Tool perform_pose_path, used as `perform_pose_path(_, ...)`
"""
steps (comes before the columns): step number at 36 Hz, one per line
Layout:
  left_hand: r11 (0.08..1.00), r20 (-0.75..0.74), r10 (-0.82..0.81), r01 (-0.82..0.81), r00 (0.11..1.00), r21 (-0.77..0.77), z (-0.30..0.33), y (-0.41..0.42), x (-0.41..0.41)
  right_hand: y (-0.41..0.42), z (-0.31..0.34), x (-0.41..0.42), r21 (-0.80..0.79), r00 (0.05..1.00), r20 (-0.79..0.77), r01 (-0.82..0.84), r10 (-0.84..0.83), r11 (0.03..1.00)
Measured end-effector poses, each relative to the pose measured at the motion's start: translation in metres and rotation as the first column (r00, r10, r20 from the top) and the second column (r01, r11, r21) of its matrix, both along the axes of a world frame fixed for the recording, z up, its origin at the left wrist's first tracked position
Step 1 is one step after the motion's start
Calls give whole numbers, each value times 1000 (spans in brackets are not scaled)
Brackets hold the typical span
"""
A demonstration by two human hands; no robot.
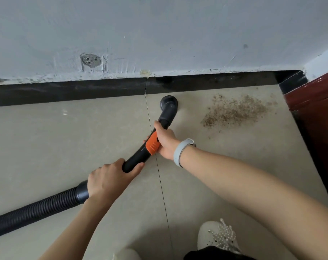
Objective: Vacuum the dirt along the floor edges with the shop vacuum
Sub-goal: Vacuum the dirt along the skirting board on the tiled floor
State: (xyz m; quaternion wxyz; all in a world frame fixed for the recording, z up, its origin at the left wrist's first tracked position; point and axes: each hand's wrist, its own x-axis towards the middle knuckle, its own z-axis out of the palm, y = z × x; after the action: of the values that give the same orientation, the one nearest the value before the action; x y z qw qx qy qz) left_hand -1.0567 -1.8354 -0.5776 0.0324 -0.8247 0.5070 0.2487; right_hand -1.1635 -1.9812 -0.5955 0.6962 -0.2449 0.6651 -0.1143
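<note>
Head view looks down on the wand (140,155), which I hold with both hands. My right hand (166,142) is wrapped round it just behind the nozzle (168,105), beside the orange collar (152,144). My left hand (107,180) is curled round the near end, where the ribbed hose (33,212) joins and trails off to the near left. Neither hand has any slack in it; both grip the tool and nothing else.

The wand's long axis runs from near left to far right, pointing toward the black skirting (65,92). The nozzle sits on the floor (65,137) close to the skirting, a little short of it.

The dirt (236,111) lies to the right of the nozzle, well apart from it, as a brown scatter near the skirting and short of the dark red panel (313,94) at the right edge. My right hand is the nearer one to it, so I judge that the next move is a sideways sweep to the right along the wall (178,34), led by that hand with the left feeding hose.

By count: one wand, one nozzle, one hose, one main patch of dirt with a few stray specks round it, and two hands. One wristband (182,152) is on the right wrist, and one beaded shoe (218,237) shows plainly at the near edge.
</note>
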Motion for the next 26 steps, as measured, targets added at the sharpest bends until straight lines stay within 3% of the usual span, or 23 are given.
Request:
perform_pose_path(5,991,-8,-132,132,991,3,7,-12,0,-1,12,-18,18,992,-126,7,-5,1000)
perform_pose_path(10,974,-38,-223,224,974,18,18,-39,-16,-23,32,-44,94,991,-107,86,-75,992)
perform_pose_path(15,989,-40,-150,150,988,-6,13,-54,-16,-42,32,-32,37,993,-115,37,-32,999)
perform_pose_path(26,1000,56,0,-1,998,17,10,-54,-13,-53,19,-18,6,973,-64,-223,223,975)
